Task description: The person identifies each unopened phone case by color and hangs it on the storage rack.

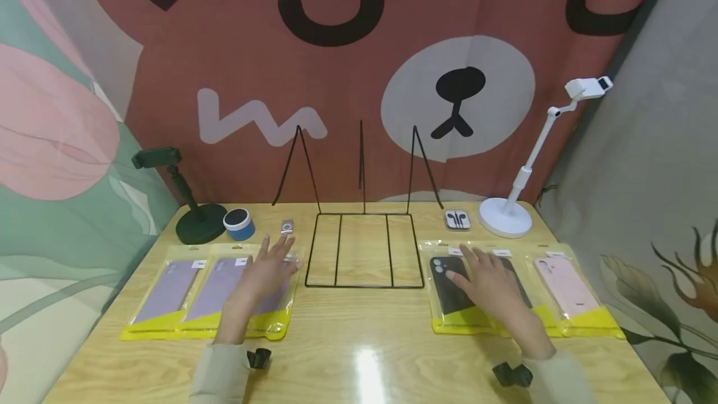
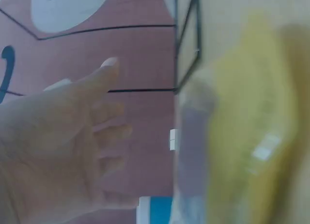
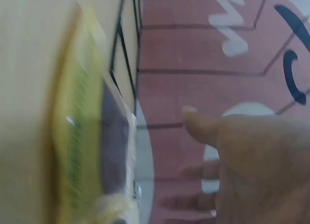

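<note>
Above the desk (image 1: 336, 341), the left hand (image 1: 265, 276) hovers over bagged purple phone cases (image 1: 215, 288) left of a wire rack (image 1: 364, 287), the right hand (image 1: 492, 284) over bagged black ones (image 1: 447, 292) opposite, each grip wide.

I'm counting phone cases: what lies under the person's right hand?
Under the right hand lie a black phone case, mostly visible, and a second black case, showing only its top and right edge. The hand hides the rest of that one, so details there cannot be seen.

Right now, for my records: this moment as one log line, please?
left hand: over purple phone cases | right hand: over black phone cases | wire rack: between hands
</note>
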Tool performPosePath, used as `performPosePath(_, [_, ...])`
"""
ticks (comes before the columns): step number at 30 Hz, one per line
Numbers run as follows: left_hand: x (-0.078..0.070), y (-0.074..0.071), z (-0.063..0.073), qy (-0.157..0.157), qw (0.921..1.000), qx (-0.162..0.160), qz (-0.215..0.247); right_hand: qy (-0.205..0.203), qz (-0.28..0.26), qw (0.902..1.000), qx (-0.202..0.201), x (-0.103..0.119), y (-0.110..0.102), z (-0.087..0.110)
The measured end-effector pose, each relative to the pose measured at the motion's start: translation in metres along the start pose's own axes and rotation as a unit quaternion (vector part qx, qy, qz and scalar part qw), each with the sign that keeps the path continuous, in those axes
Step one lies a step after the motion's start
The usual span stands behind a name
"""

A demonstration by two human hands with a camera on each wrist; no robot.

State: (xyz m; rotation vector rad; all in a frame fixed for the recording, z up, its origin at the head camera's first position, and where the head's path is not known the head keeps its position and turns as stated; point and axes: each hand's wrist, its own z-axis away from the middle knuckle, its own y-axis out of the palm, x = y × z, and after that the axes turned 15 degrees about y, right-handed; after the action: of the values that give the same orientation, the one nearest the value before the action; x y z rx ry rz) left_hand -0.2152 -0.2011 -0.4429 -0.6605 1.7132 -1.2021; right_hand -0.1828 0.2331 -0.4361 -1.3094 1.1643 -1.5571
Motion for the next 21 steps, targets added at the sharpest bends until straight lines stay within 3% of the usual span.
performPosePath(5, [0.002,0.020,0.005,0.070,0.9967,0.032,0.024,0.028,0.011,0.9995,0.014,0.005,0.013,0.015])
performPosePath(7, [0.001,0.026,0.006,0.085,0.9949,0.037,0.039,0.043,0.027,0.9984,0.024,0.006,0.019,0.015])
performPosePath(13, [-0.003,0.034,0.007,0.084,0.9943,0.048,0.046,0.070,0.064,0.9946,0.042,0.006,0.034,0.013])
performPosePath(16, [-0.004,0.036,0.005,0.090,0.9946,0.041,0.033,0.070,0.071,0.9944,0.036,0.007,0.037,0.014])
performPosePath(21, [-0.004,0.037,0.003,0.075,0.9963,0.034,0.026,0.055,0.078,0.9953,0.017,0.013,0.037,0.016])
